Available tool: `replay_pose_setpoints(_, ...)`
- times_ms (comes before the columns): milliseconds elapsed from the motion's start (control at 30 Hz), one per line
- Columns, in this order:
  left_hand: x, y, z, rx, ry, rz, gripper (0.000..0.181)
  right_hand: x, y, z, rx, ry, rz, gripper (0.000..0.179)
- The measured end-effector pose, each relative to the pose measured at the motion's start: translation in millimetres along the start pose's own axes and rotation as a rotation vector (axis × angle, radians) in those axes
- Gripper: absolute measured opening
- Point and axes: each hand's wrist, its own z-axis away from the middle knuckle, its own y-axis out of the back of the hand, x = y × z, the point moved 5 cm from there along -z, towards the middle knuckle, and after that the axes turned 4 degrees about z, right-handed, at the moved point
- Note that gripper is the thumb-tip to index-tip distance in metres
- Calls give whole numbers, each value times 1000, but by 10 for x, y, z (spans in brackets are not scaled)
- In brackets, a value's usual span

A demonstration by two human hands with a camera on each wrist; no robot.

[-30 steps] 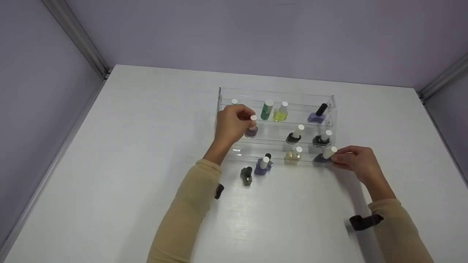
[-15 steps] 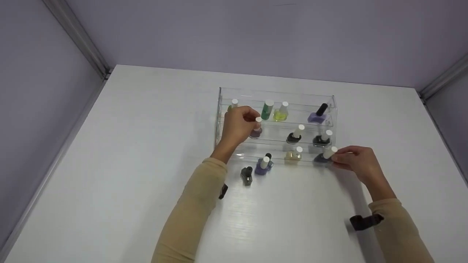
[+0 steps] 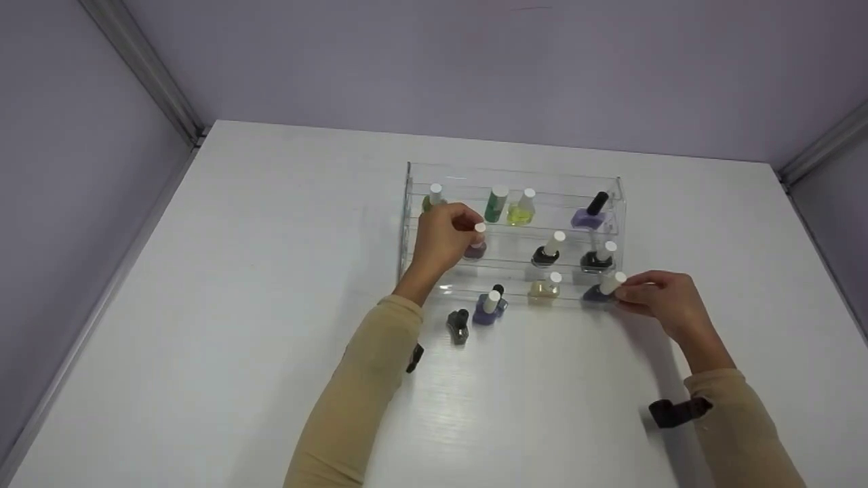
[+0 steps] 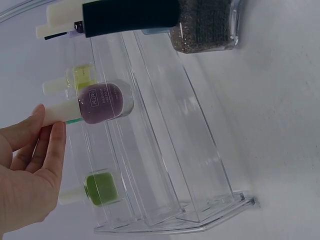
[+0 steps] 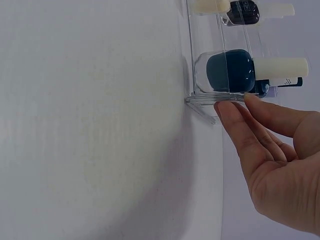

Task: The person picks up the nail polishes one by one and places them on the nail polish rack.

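My left hand (image 3: 439, 237) pinches the white cap of a mauve nail polish bottle (image 4: 102, 104) between thumb and fingers. The bottle hangs upright over the middle tier of a clear tiered rack (image 3: 505, 245), left of centre. A green polish bottle (image 4: 101, 188) stands on the top tier, partly behind this hand in the head view. At the rack's front right corner, my right hand (image 3: 668, 301) grips the end panel (image 5: 215, 98) with thumb and fingertips. Just inside that panel, a dark teal polish bottle (image 5: 230, 70) with a white cap stands on the bottom tier.
More polish bottles occupy the tiers, including a yellow one (image 3: 520, 213), a purple one (image 3: 587, 218) and a pale gold one (image 3: 543, 289). On the white table before the rack are a glittery dark bottle (image 3: 458, 329) and purple bottles (image 3: 485, 310). A wall (image 3: 475, 74) rises behind.
My left hand has moved a little right and slightly down toward me with the mauve bottle, uncovering the green bottle on the top tier. The right hand has stayed in place.
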Motion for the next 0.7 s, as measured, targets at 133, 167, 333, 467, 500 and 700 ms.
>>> replay_pose_setpoints(133, -19, -6, -6, 0, 10, 0, 14, 2, -3, -9, 3, 10, -10, 36)
replay_pose_setpoints(167, -25, -9, -9, 0, 12, 1, 13, 2, -4, -10, 3, 12, -14, 35)
replay_pose_setpoints(333, -45, -19, -19, -1, 16, 5, 13, -2, -6, -11, 2, 11, -20, 34)
replay_pose_setpoints(467, -47, -20, -20, -5, 11, 6, 14, -4, -2, -2, 0, 5, -1, 35)
replay_pose_setpoints(500, -47, -19, -18, -6, 11, 6, 14, -3, 1, 0, 1, 3, 7, 36)
replay_pose_setpoints(700, -41, 4, -10, -9, 12, 17, 15, 6, 9, -5, 4, 0, 35, 38)
